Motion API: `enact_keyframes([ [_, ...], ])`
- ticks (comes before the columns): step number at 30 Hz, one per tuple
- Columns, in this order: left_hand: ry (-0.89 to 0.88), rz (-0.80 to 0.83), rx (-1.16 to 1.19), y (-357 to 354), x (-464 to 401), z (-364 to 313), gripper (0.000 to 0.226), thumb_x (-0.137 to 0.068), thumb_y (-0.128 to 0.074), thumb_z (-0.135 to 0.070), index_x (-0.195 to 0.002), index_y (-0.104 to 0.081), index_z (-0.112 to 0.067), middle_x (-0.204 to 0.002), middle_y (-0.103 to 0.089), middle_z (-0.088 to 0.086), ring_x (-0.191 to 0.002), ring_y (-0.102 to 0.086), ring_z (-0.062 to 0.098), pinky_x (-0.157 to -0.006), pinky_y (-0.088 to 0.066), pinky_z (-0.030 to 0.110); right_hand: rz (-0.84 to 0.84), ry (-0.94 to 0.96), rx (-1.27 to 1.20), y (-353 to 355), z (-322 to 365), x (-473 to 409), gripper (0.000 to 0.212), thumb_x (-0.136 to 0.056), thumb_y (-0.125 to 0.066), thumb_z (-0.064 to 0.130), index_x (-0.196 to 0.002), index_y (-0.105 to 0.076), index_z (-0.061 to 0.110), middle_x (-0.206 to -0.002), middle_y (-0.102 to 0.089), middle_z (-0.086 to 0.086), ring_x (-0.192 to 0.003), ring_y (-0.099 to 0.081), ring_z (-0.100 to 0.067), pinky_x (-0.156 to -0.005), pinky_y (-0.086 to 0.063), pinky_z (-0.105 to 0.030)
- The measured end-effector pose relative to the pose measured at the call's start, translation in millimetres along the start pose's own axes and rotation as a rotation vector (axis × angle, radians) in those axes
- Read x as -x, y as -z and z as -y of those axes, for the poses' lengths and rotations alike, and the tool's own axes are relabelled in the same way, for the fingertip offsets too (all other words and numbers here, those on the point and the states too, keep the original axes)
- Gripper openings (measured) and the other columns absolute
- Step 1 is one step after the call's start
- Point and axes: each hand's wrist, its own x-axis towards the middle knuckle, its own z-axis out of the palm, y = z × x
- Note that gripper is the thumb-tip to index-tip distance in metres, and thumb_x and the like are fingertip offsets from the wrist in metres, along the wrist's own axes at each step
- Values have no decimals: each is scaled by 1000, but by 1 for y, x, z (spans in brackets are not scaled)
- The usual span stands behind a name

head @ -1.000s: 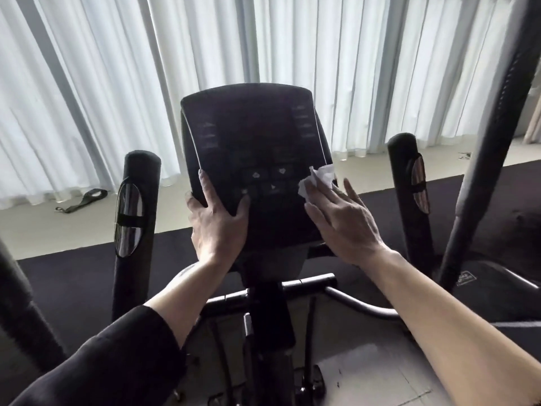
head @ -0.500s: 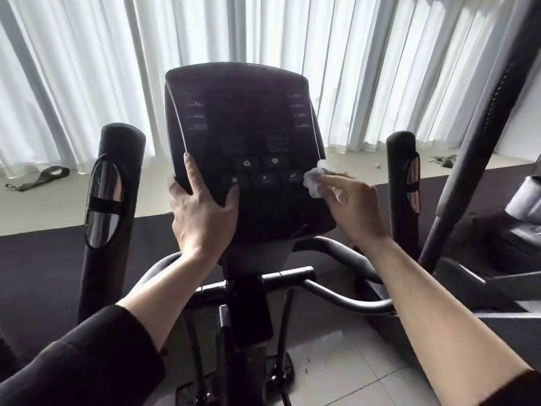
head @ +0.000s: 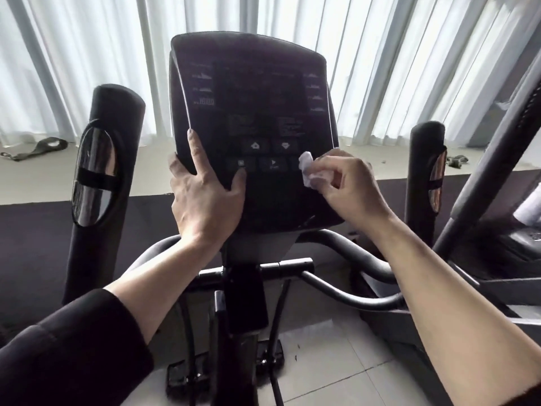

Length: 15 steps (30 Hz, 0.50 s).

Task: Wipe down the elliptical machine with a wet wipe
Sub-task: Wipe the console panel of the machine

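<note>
My left hand point(head: 205, 197) gripped the console's point(head: 251, 112) lower left edge, fingers wrapped behind it and thumb lying across the front by the buttons point(head: 265, 164). My right hand point(head: 348, 186) pinched the crumpled wipe point(head: 307, 168) in curled fingers, pressing it on the console's lower right, beside the buttons.

Right hand point(head: 348, 186) with wet wipe point(head: 307, 169) shifted inward (from console edge) onto button row; fingers curled tighter.
</note>
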Motion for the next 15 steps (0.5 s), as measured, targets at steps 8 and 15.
enact_keyframes([
  [8, -12, -8, 6, -2, 0, 0, 89, -91, -48, -58, -155, 7, -29, -155, -15, 21, -137, -31, 40, -101, -39, 50, 22, 52, 123, -16, 23, -26, 13, -80, -69, 1, -87, -73, 10, -90, -58, -1, -83, -60, -20, -70, -40, -16],
  [15, -18, 6, 20, -1, 1, 2, 89, -92, -50, -56, -155, 7, -29, -157, -12, 23, -140, -26, 40, -103, -37, 48, -67, -85, 256, -4, 17, -48, 14, -83, -63, -2, -91, -73, 3, -96, -63, -9, -92, -62, -28, -67, -32, -18],
])
